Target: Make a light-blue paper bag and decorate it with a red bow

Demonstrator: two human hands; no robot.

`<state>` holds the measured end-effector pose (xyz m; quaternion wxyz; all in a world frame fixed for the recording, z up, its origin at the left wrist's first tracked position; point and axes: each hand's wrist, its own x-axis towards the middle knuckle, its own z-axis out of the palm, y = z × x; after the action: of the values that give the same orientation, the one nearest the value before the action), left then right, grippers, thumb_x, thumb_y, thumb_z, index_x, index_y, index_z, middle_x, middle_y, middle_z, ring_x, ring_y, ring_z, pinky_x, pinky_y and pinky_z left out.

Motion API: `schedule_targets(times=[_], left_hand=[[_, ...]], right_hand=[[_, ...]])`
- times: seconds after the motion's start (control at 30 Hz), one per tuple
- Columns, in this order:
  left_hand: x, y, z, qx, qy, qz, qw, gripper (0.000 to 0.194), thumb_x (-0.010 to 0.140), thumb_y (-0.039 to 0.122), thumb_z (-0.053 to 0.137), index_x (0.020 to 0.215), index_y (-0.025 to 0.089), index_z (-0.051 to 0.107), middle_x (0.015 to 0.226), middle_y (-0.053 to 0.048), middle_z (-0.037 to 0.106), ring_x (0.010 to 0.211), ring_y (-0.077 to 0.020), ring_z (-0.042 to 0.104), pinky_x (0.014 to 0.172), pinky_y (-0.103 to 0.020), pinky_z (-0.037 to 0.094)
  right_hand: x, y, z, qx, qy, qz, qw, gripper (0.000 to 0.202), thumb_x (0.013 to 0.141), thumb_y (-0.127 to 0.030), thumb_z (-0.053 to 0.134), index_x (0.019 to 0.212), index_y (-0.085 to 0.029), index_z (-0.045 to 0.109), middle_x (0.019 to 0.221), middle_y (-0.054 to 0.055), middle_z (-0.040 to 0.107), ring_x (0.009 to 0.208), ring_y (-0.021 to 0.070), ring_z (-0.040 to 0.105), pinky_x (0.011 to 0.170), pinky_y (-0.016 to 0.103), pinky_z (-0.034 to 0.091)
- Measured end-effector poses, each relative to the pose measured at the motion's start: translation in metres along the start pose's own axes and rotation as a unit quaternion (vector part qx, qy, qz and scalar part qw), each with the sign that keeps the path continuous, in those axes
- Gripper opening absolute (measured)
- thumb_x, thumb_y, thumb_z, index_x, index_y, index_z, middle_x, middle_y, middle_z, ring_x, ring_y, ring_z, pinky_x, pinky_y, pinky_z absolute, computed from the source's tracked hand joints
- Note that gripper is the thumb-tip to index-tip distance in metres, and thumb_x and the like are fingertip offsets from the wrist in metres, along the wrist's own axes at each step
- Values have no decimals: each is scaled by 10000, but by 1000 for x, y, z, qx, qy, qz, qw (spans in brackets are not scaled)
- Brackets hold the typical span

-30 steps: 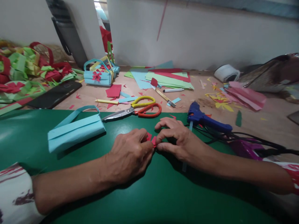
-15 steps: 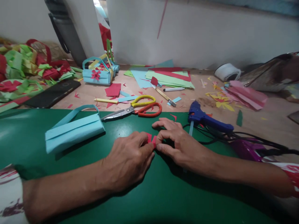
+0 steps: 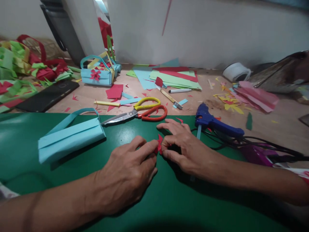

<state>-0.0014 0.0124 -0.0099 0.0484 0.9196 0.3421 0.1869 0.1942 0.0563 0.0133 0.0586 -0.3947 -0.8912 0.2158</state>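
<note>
Between my hands, just above the green board [image 3: 173,203], is a small red paper piece [image 3: 160,141] with pointed tips, mostly hidden by fingers. My right hand [image 3: 182,143] pinches its right side between thumb and forefinger, the other fingers loosely spread. My left hand [image 3: 135,164] has its fingertips closed at the left side of the same piece. To the left stands a light blue paper handbag [image 3: 72,138] with a strap handle. Scissors [image 3: 135,112] with one yellow and one orange handle lie beyond my hands, blades pointing left.
A blue glue gun [image 3: 212,120] with a black cord rests at the right. Behind lie a cutter knife [image 3: 170,98], a white pen [image 3: 180,91], coloured paper sheets [image 3: 176,79], a phone [image 3: 48,96] and a finished blue paper bag [image 3: 96,77] with a red flower.
My left hand has shifted slightly left and down, its fingers re-placed on the red paper. More of a pointed red tip now shows. My right hand keeps its pinch.
</note>
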Motion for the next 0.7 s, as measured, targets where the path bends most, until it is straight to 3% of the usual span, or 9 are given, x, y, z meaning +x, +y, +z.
schedule_targets(times=[0.23,0.5,0.7], left_hand=[[-2,-4,3,1,44,22,999,158,882,213,503,901,135,639,1010,-76,638,868,-224,508,733,-378,496],[4,-5,2,-11,-50,11,999,269,907,309,446,1061,136,583,1019,-87,590,835,-234,467,681,-391,474],[6,-5,1,-16,-63,11,998,259,909,306,436,1065,147,569,1004,-79,573,835,-228,450,693,-382,459]], right_hand=[[5,8,-2,-8,-7,-24,1000,134,766,-116,602,689,-204,666,1243,118,529,1270,331,354,1003,647,161],[6,11,-4,-16,-7,-39,999,132,756,-155,619,661,-215,688,1250,112,553,1294,357,338,990,628,198],[3,8,-5,9,-34,23,999,124,805,-197,567,711,-227,643,1358,76,464,1354,331,232,1010,656,139]])
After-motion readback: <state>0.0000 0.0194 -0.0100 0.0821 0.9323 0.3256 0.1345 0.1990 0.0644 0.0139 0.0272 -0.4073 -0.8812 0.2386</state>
